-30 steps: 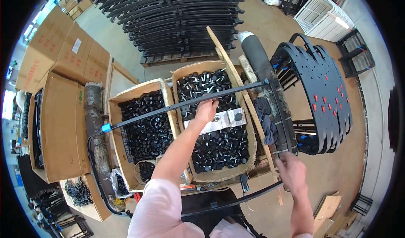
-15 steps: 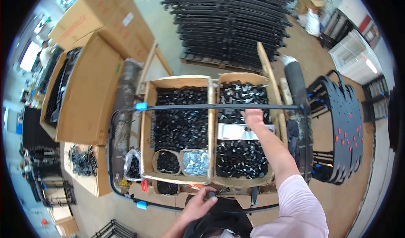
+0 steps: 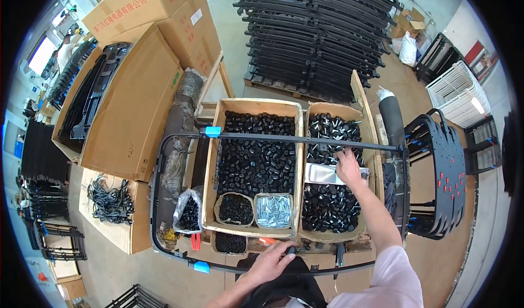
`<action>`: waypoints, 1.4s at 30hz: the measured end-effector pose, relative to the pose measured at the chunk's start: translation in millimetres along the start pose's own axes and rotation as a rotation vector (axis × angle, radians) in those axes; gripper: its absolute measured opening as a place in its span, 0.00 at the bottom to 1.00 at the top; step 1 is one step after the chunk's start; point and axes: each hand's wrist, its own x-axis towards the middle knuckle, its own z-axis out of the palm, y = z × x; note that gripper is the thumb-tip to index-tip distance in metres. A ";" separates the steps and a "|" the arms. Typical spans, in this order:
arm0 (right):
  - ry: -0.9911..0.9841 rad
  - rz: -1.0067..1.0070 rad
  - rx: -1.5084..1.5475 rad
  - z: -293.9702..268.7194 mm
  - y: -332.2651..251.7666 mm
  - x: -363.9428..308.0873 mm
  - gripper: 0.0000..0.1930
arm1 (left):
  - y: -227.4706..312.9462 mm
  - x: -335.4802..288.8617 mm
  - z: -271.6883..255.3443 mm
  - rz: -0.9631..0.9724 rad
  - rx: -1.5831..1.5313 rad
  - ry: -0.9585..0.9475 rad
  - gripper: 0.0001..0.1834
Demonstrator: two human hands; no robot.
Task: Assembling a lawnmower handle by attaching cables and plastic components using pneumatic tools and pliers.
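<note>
My left hand (image 3: 273,264) is in front of the boxes, close to my body, its thumb and fingers closed on a small black knob (image 3: 291,250). My right hand (image 3: 347,169) reaches into the right-hand box over a pile of black-headed screws (image 3: 331,126). Its fingers are curled together near the screws; what they hold is too small to make out. Beside that hand lies a white, shallow tray (image 3: 322,173), partly covered by it. A thin black rectangular frame (image 3: 262,139) with blue pieces (image 3: 213,132) on it stretches across the boxes.
The left wooden box (image 3: 299,169) holds many black caps (image 3: 256,160) and a small carton of silver pins (image 3: 273,211). A plastic bag (image 3: 188,211) of black parts hangs at its left. Large cartons (image 3: 125,106) stand left; stacked black bars (image 3: 316,35) stand behind; black panels (image 3: 450,174) right.
My right hand has drawn back a little from beneath the frame's far bar, and its fingers now show. My left hand still holds the knob. The whole view has shifted.
</note>
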 end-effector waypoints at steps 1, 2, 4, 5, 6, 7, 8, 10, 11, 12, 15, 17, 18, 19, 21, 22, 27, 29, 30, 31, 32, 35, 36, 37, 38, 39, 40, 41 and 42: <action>-0.002 -0.024 0.106 -20.5 -37.0 -5.6 0.13 | -8.9 -3.9 -6.1 0.075 0.035 0.042 0.21; -0.046 0.036 0.213 -39.3 -53.5 -5.7 0.14 | -12.7 -5.5 -8.4 0.163 0.066 0.059 0.21; -0.082 0.124 0.343 -61.4 -78.7 -2.3 0.16 | -7.9 -6.4 -21.0 0.077 0.038 -0.025 0.23; -0.073 0.151 0.363 -72.4 -91.0 6.8 0.18 | -6.7 -8.5 -26.5 -0.018 0.021 -0.104 0.25; -0.103 0.216 0.364 -88.3 -116.7 19.8 0.18 | -16.7 -11.4 -27.3 0.009 0.031 -0.086 0.25; -0.092 0.221 0.353 -92.4 -123.6 30.9 0.18 | -22.5 -13.0 -29.6 0.023 0.031 -0.096 0.25; -0.073 0.131 0.311 -94.9 -128.7 41.3 0.18 | -27.4 -15.1 -33.0 0.031 0.059 -0.139 0.24; -0.052 0.038 0.262 -94.1 -140.5 59.0 0.18 | -38.0 -21.9 -38.5 0.045 0.087 -0.181 0.24; -0.072 -0.008 0.219 -93.0 -145.3 65.0 0.18 | -42.3 -26.8 -39.6 0.085 0.073 -0.157 0.24; -0.094 -0.054 0.177 -91.8 -148.2 69.7 0.18 | -46.3 -31.5 -40.7 0.123 0.058 -0.133 0.23; -0.139 -0.089 0.086 -84.7 -146.5 80.6 0.18 | -46.6 -47.9 -49.5 0.149 -0.003 -0.078 0.22; -0.170 -0.109 0.084 -88.9 -158.5 87.3 0.17 | -52.5 -58.6 -55.6 0.147 0.001 -0.034 0.22; -0.229 -0.133 0.048 -92.1 -162.9 89.6 0.17 | -55.1 -64.1 -57.7 0.143 0.011 0.003 0.23; -0.286 -0.154 0.009 -96.8 -166.4 91.1 0.17 | -53.6 -68.6 -60.1 0.143 0.005 0.009 0.23; -0.305 -0.185 -0.009 -92.2 -157.4 95.3 0.17 | -48.3 -78.2 -63.3 0.000 -0.054 0.007 0.23; -0.285 -0.178 -0.042 -90.2 -157.2 96.0 0.16 | -53.1 -81.5 -59.6 0.025 -0.060 0.050 0.22; -0.235 -0.116 -0.193 -83.4 -163.5 100.9 0.17 | -65.0 -92.4 -30.5 0.010 -0.108 0.174 0.22; -0.187 -0.136 -0.226 -75.8 -158.8 101.6 0.19 | -61.0 -93.0 -19.4 0.001 -0.049 0.175 0.22; -0.175 -0.130 -0.245 -72.0 -153.8 103.0 0.20 | -58.5 -92.5 -9.6 0.016 -0.079 0.198 0.22; -0.166 -0.120 -0.260 -66.6 -148.7 104.8 0.20 | -56.1 -89.7 -1.1 -0.004 -0.072 0.193 0.22; -0.172 -0.107 -0.274 -63.0 -145.3 108.2 0.21 | -53.6 -85.8 6.7 0.066 -0.043 0.234 0.22; -0.151 -0.162 -0.332 -61.7 -142.6 117.5 0.23 | -49.4 -83.9 28.2 0.050 0.049 0.228 0.22; -0.140 -0.166 -0.253 -64.1 -139.6 118.5 0.23 | -48.6 -80.0 34.6 0.074 0.045 0.215 0.22; -0.180 -0.228 -0.222 -72.9 -143.0 119.2 0.22 | -45.6 -79.7 40.3 0.094 0.045 0.220 0.22; -0.337 -0.216 -0.193 -88.9 -160.6 118.6 0.20 | -46.6 -79.9 44.7 0.086 0.071 0.205 0.22; -0.381 -0.229 -0.201 -90.0 -145.5 123.1 0.18 | -45.2 -74.1 51.6 0.104 0.097 0.174 0.22; -0.442 -0.185 -0.207 -90.4 -142.4 126.4 0.19 | -43.9 -71.4 57.7 0.095 0.099 0.169 0.22; -0.500 -0.142 -0.214 -91.1 -141.7 127.8 0.21 | -41.7 -69.1 63.1 0.083 0.097 0.142 0.22; -0.499 -0.143 -0.208 -90.6 -142.0 124.6 0.21 | -38.9 -67.3 66.7 0.074 0.096 0.119 0.22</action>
